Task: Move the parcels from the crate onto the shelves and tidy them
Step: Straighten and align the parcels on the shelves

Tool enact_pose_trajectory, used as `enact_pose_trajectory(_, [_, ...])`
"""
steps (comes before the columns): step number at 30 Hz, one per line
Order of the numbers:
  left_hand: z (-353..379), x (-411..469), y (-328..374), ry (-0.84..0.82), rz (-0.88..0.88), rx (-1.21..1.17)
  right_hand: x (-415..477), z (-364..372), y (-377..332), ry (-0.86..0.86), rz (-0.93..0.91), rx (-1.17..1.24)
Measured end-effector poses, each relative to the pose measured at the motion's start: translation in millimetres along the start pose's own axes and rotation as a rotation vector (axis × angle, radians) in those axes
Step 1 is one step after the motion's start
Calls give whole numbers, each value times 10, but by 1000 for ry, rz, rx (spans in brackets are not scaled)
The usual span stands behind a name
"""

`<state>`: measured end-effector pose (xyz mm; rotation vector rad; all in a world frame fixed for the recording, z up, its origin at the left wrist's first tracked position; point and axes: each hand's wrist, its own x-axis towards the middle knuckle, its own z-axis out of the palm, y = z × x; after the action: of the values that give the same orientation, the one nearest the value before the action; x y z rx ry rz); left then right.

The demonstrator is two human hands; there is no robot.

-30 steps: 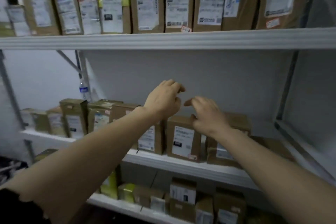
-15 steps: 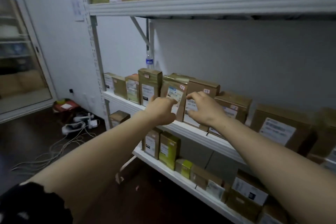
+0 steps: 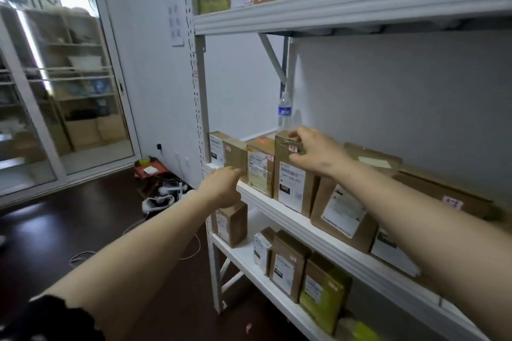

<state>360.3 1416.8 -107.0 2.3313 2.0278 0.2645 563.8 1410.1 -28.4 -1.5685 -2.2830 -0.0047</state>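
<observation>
Reaching in at the centre of the frame on the head view, the right hand [image 3: 315,155] is on the tall parcel [image 3: 291,188]. The thumb is on its labelled front and the forefinger is hooked over the top edge, a clear pinch on the upper rim. That parcel stands upright on the middle shelf [image 3: 279,206] with its long axis vertical. Its label faces out toward the lower left of the frame, and it is third in from the shelf's left end.

The small parcel [image 3: 260,167] sits against its left side, with the end parcel [image 3: 234,153] beyond that. Down at left of centre, the left hand [image 3: 221,188] is at the shelf's front lip, just below the end parcel. Its back is turned to the camera and the fingers are hidden, so I can't tell whether they grip anything.

So the right hand is the one on the tall parcel, and the left is nearer the two end ones. Any squaring-up looks likely to run along the shelf, toward the upper left. On the tall parcel's right, a wide parcel [image 3: 343,210] leans tilted. Watch the water bottle [image 3: 284,112], upright just behind the tall parcel's top.
</observation>
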Motion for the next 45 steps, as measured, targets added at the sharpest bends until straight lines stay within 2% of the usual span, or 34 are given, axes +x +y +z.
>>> enact_pose_trajectory(5, [122,577,-677,-4,40,-11,714,423,-284,-38,-5,-183])
enact_pose_trajectory(8, [176,980,-1046,11,126,-9,1079,618,-434,-29,68,-306])
enact_pose_trajectory(11, [215,1346,-1324,26,213,4,1326,791,-581,-93,161,-440])
enact_pose_trajectory(18, [123,1985,-1440,18,417,75,1764,1049,-607,-287,304,-654])
enact_pose_trajectory(29, [-6,2557,-1427,-146,487,278,2113,1246,-608,-423,455,-618])
enact_pose_trajectory(35, [-93,2731,-1450,-259,562,144,2191,1288,-512,-452,517,-486])
enact_pose_trajectory(45, [-88,2793,-1408,-253,618,171,2134,1374,-443,-470,597,-416])
